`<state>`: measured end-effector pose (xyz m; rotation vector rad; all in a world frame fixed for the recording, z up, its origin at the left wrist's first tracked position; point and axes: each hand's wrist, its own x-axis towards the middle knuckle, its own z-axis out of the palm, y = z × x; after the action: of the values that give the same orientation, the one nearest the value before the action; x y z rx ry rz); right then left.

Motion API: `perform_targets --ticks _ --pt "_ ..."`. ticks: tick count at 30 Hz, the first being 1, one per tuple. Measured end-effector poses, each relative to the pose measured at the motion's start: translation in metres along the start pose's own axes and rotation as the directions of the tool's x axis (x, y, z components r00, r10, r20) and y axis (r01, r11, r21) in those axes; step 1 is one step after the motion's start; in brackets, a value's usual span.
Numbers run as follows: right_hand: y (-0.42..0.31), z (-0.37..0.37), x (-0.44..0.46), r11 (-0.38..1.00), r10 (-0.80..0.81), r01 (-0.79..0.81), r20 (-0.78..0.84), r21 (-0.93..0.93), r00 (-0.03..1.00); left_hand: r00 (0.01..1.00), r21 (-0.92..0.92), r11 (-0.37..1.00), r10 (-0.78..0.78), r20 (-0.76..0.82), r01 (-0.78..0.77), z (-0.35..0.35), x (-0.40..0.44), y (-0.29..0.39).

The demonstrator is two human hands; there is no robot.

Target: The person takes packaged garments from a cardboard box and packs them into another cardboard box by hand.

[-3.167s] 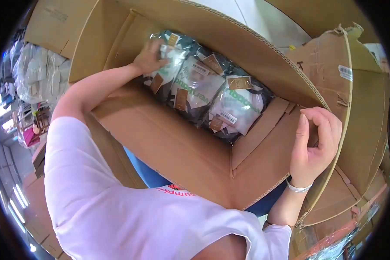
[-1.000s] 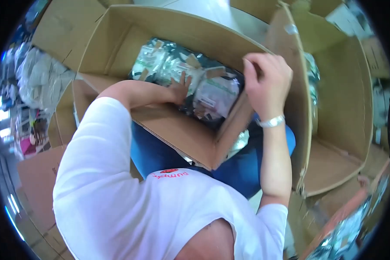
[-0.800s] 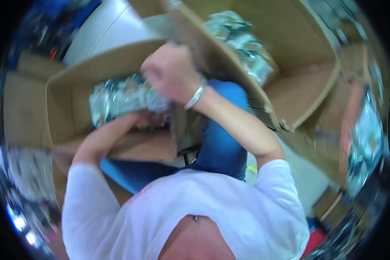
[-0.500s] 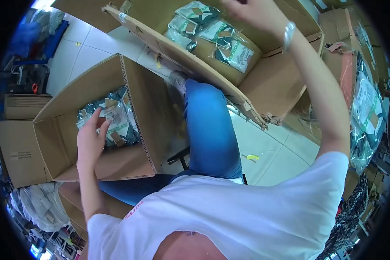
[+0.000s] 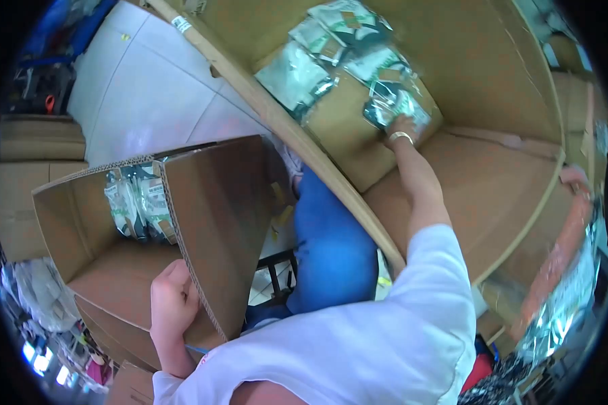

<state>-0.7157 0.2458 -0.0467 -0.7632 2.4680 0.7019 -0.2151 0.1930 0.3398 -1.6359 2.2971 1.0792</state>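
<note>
My right hand (image 5: 403,127) reaches into the large cardboard box (image 5: 479,179). Its fingers close on the near end of a clear plastic package (image 5: 390,104), which lies on a brown cardboard surface (image 5: 348,125) inside. Beside that package are several others (image 5: 294,77) with white and dark green contents. My left hand (image 5: 174,297) is curled at the edge of the smaller open box (image 5: 216,202); whatever may be between its fingers is hidden. Several packages (image 5: 138,202) sit against the far side of the smaller box, above my left hand.
My blue-trousered leg (image 5: 334,239) is between the two boxes. Stacked cartons (image 5: 37,196) and bagged white goods (image 5: 40,293) are at the left. At the right edge lies shiny plastic wrapping (image 5: 561,314). Pale tiled floor (image 5: 159,88) shows at the upper left.
My right hand has moved down onto a package in the large box. My left hand has moved down from over the smaller box's packages to its edge and curled. The view has shifted.
</note>
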Motion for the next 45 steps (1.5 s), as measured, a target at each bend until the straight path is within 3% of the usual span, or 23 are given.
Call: perform_targets --ticks 3,6,8,9,11,13,15,17,20,21,23,27,29,30,33,34,35,37,39,41,42,44,45 --pt "0.020 0.040 0.027 0.983 -0.107 0.065 -0.248 -0.171 0.963 0.999 -0.009 1.000 0.006 0.039 -0.006 -0.002 0.007 0.003" --pt "0.042 0.045 0.068 0.995 -0.104 0.102 -0.207 -0.018 0.973 0.996 -0.014 1.000 0.017 0.085 -0.016 0.000 0.011 0.011" --pt "0.049 -0.002 0.057 0.962 -0.235 0.243 -0.074 0.126 0.969 0.994 0.005 1.000 0.022 0.104 -0.022 -0.003 0.010 0.013" --pt "0.045 -0.050 0.034 0.899 -0.272 0.179 0.188 0.400 0.944 0.995 0.007 0.999 0.040 0.087 -0.041 -0.002 0.011 0.013" --pt "0.053 -0.061 0.066 0.718 -0.646 0.374 0.360 0.587 0.674 0.996 -0.002 0.998 0.062 0.068 -0.062 -0.001 0.010 0.011" --pt "0.045 -0.114 0.041 0.301 -0.864 0.376 0.083 0.877 0.497 0.996 0.006 0.999 0.032 0.088 -0.033 0.000 0.008 0.010" --pt "0.018 -0.150 -0.003 0.044 -0.747 0.058 -0.006 0.997 0.665 0.992 -0.001 0.998 0.057 0.116 -0.057 -0.002 0.006 0.009" --pt "-0.027 -0.162 -0.020 -0.270 -0.680 -0.261 0.009 0.927 0.733 0.988 0.003 0.996 0.086 0.128 -0.087 -0.003 0.005 0.008" --pt "-0.091 -0.119 0.020 -0.188 -0.660 -0.386 0.174 0.903 0.730 0.986 0.056 0.994 0.087 0.143 -0.096 -0.004 0.003 0.005" --pt "-0.114 -0.081 0.058 0.027 -0.519 -0.127 0.123 0.991 0.846 0.986 0.053 0.995 0.076 0.151 -0.085 -0.003 0.002 0.004" --pt "-0.126 -0.098 0.016 0.402 -0.407 0.051 0.129 0.914 0.904 0.987 0.035 0.997 0.058 0.149 -0.064 -0.001 0.002 0.002" --pt "-0.177 -0.039 0.025 0.019 -0.509 -0.077 0.076 0.997 0.858 0.970 0.056 0.987 0.134 0.201 -0.148 -0.005 0.005 0.006" --pt "-0.173 -0.077 -0.030 0.142 -0.362 -0.006 0.058 0.990 0.930 0.971 0.045 0.984 0.163 0.173 -0.173 -0.007 0.007 0.010" --pt "-0.188 -0.047 -0.002 0.152 -0.296 0.066 -0.018 0.986 0.955 0.972 0.052 0.982 0.170 0.160 -0.180 -0.008 0.006 0.011" --pt "-0.175 -0.077 -0.010 0.270 -0.286 0.286 -0.207 0.920 0.936 0.977 0.071 0.980 0.177 0.115 -0.186 -0.013 0.000 0.011" --pt "-0.165 -0.099 -0.016 0.394 -0.211 0.267 -0.197 0.879 0.958 0.977 0.077 0.978 0.182 0.112 -0.191 -0.014 -0.003 0.010" --pt "-0.148 -0.133 -0.034 0.378 -0.254 0.309 -0.223 0.873 0.941 0.976 0.066 0.978 0.193 0.097 -0.200 -0.014 -0.005 0.009" --pt "-0.110 -0.199 -0.074 0.332 -0.374 0.451 -0.324 0.828 0.869 0.964 -0.014 0.964 0.265 -0.008 -0.265 -0.014 -0.010 0.008" --pt "-0.076 -0.247 -0.099 0.142 -0.457 0.624 -0.508 0.768 0.730 0.944 -0.019 0.948 0.314 -0.102 -0.317 -0.011 -0.012 0.003" --pt "-0.032 -0.302 -0.144 0.090 -0.586 0.711 -0.540 0.697 0.604 0.907 -0.093 0.927 0.329 -0.262 -0.363 -0.017 -0.014 0.005" --pt "-0.012 -0.331 -0.190 0.050 -0.614 0.836 -0.643 0.547 0.457 0.896 -0.093 0.923 0.333 -0.295 -0.374 -0.020 -0.016 0.003" --pt "0.026 -0.374 -0.284 -0.025 -0.647 0.982 -0.751 0.189 0.128 0.904 -0.468 0.790 0.245 -0.351 -0.395 -0.025 -0.016 0.000" --pt "0.040 -0.386 -0.326 -0.052 -0.654 0.999 -0.755 0.000 -0.034 0.889 -0.461 0.780 0.257 -0.379 -0.422 -0.026 -0.017 -0.001"
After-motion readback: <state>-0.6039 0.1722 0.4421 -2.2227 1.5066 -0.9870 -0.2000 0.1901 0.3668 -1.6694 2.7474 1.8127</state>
